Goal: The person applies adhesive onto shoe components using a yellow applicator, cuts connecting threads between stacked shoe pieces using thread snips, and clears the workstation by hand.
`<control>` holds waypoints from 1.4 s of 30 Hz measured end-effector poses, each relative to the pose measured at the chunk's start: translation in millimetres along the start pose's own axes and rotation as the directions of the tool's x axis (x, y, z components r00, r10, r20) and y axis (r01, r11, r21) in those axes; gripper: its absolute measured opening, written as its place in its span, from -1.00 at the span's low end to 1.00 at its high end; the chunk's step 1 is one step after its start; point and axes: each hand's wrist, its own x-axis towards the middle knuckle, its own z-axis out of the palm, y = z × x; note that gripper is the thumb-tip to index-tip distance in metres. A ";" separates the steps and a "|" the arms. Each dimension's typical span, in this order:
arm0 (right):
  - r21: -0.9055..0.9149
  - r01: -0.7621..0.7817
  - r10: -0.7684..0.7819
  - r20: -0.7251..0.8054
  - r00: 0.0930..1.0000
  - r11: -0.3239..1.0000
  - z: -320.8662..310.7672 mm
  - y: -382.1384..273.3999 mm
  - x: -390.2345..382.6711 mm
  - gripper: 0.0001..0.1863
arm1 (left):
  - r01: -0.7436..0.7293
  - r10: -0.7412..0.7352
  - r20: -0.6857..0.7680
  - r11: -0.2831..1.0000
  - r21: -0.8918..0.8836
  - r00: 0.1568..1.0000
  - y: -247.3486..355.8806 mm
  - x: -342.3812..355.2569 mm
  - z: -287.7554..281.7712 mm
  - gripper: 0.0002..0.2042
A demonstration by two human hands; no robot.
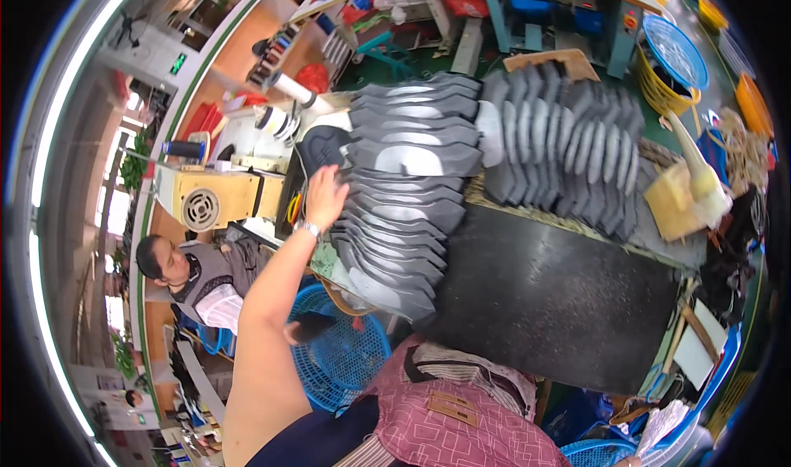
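My left hand (327, 197), with a watch on its wrist, reaches to the left edge of a long row of overlapping dark grey cut pieces (404, 212) with pale grey patches. Its fingers are stretched out and apart at the edge of the row, and I see nothing held in them. Just beyond the fingertips lies a dark, shoe-shaped piece (324, 147). A second row of similar grey pieces (560, 129) lies to the right. My right hand is out of view.
A black board (560, 294) covers the near table. A cream sewing machine (210, 202) stands left, near a seated person (194, 273) whose hand holds a dark piece (313, 325). A blue basket (350, 356) stands below my arm. A brush (696, 158) lies right.
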 end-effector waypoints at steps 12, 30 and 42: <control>-0.317 0.227 -0.191 0.143 0.971 0.921 427.3 -128.4 -335.7 -0.61 | -0.663 0.545 0.381 0.654 0.365 0.747 -198.2 101.2 57.6 -0.62; -0.461 0.827 -0.182 0.887 0.424 -0.323 680.9 -57.3 -417.1 -0.47 | -0.211 0.509 0.828 0.858 -0.468 0.235 -40.7 -62.5 -77.4 -0.92; -0.410 -0.158 0.430 0.894 0.128 0.898 769.9 -116.0 -555.2 -0.49 | 0.115 0.560 0.550 0.628 -0.769 0.620 103.1 -1.3 -68.6 -0.78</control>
